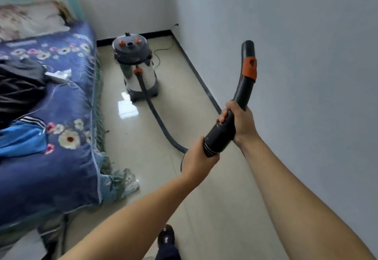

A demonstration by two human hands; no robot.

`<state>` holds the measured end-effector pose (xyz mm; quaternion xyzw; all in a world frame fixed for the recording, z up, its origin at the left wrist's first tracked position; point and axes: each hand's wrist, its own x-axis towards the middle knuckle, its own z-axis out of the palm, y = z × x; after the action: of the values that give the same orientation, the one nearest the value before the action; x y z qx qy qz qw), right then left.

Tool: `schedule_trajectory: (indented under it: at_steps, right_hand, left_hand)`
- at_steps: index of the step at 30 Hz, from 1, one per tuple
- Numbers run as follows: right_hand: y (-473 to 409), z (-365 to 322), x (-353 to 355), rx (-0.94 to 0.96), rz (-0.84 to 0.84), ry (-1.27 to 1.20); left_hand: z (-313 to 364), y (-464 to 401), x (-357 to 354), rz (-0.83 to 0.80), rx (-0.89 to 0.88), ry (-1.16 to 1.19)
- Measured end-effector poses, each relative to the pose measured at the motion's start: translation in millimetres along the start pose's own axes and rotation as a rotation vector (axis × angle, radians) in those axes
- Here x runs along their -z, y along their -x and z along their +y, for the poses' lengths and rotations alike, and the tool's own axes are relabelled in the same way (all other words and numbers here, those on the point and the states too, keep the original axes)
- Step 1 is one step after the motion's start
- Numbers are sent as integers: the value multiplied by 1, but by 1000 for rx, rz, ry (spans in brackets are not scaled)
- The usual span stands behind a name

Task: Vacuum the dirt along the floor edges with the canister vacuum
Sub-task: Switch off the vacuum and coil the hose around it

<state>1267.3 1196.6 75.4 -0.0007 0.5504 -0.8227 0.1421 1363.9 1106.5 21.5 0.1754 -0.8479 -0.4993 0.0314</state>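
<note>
The canister vacuum [137, 65], a steel drum with a grey lid and orange knobs, stands on the tiled floor near the far corner. Its grey hose [157, 116] runs from the drum across the floor toward me. I hold the curved black handle tube [244, 87] with an orange collar, raised in the air with its open end pointing up. My right hand [238, 120] grips the tube's bend. My left hand [196, 157] grips the ribbed hose cuff just below it. No floor nozzle is attached to the tube.
A bed with a blue floral quilt [61, 116] and clothes on it fills the left side. A black skirting [198, 73] runs along the white wall on the right. A thin cable [161, 53] lies behind the vacuum. My shoe [166, 237] shows at the bottom.
</note>
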Motion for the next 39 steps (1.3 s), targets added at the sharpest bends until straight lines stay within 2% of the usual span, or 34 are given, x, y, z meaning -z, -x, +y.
schedule_trajectory:
  at_steps: [3,7,11,15,22,25,31,35,39]
  right_hand:
    - [-30,-7,-77,64,-153,73]
    - [-78,-12,-177,125,-299,218]
    - [-128,-11,-267,225,-303,396]
    - [-180,-9,-328,277,-259,495]
    - [-303,-14,-364,135,-404,312]
    - [-365,-11,-377,90,-453,207]
    - [-497,-2,-427,-13,-385,141]
    - [-569,15,-478,-16,-341,52]
    - [-637,27,-539,62,-312,-9]
  left_hand:
    - [-4,-31,60,119,11,93]
    - [-17,-87,133,188,19,243]
    - [-25,-149,198,197,41,391]
    - [-27,-215,239,157,9,478]
    - [-41,-341,289,90,7,393]
    - [-44,-403,301,147,20,343]
    - [-40,-522,333,301,82,287]
    - [-53,-591,369,359,112,235]
    - [-70,-668,421,386,72,227]
